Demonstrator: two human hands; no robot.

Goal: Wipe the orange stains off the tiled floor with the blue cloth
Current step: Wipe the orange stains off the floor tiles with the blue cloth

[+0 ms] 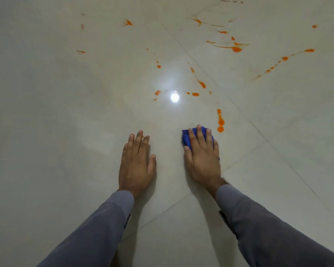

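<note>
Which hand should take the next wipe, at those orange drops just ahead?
Right. The right hand already presses the blue cloth, and the nearest orange drops sit just beyond its fingertips. The left hand lies flat on bare tile, holding nothing.

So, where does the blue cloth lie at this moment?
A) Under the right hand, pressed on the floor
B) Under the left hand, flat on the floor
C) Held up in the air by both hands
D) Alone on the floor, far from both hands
A: the blue cloth shows under the fingers of the right hand, pressed on the tiled floor, while the left hand rests flat on bare tile.
</note>
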